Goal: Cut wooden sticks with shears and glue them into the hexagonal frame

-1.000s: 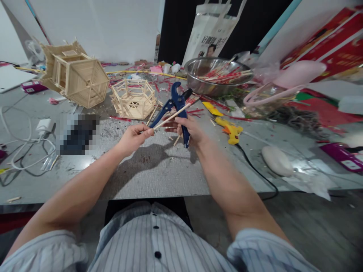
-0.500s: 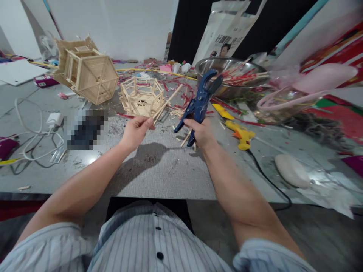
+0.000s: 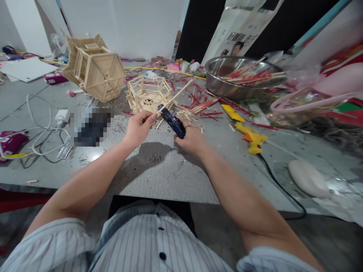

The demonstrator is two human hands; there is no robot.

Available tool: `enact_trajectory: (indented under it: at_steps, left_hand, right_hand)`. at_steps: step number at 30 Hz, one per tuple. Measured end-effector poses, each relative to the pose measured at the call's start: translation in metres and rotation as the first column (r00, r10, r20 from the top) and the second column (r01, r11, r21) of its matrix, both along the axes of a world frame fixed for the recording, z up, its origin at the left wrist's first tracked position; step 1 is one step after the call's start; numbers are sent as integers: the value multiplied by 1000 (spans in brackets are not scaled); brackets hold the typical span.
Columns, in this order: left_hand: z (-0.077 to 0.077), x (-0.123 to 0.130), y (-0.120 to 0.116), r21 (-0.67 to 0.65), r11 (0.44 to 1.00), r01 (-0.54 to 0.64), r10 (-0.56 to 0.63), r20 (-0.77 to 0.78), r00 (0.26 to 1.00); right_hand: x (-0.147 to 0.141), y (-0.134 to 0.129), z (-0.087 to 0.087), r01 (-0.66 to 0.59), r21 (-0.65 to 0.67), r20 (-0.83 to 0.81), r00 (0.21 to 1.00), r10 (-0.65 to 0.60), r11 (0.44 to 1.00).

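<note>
Pinched in my left hand (image 3: 139,127) is a thin wooden stick (image 3: 178,93) that slants up to the right. My right hand (image 3: 189,136) grips a dark blue cutter (image 3: 173,122), its head against the stick close to my left fingertips. Just behind my hands stands an open six-sided frame of sticks (image 3: 147,99) on the table. A larger six-sided stick model (image 3: 103,75) lies tilted on its side at the back left. Short stick pieces (image 3: 185,113) are scattered right of the frame.
A steel bowl (image 3: 244,85) of red-and-wood sticks stands back right. To the right lie a yellow glue gun (image 3: 252,139) with a black cord and a pale stone-like object (image 3: 308,177). A white charger (image 3: 62,116) with cables and a blurred dark object (image 3: 92,128) are at left.
My right hand has turned the cutter and brought it left and down onto the stick, its handles now closer together. The view has shifted slightly, so the table things appear further right.
</note>
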State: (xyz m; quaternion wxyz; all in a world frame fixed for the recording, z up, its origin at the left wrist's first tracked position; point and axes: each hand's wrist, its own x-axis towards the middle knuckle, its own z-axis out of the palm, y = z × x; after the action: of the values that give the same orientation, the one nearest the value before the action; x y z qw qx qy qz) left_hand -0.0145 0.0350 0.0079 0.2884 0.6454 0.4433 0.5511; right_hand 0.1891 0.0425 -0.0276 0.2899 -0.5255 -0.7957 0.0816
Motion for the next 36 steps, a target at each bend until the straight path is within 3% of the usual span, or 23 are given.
enact_trajectory:
  at_steps: [13, 36]
  left_hand:
    - [1, 5, -6, -8, 998, 65, -65, -106, 992]
    - [-1, 5, -5, 29, 997, 72, -67, -153, 986]
  right_hand:
    - [-5, -11, 10, -64, -21, 8, 998, 64, 998]
    - [-8, -15, 13, -45, -55, 29, 999, 46, 997]
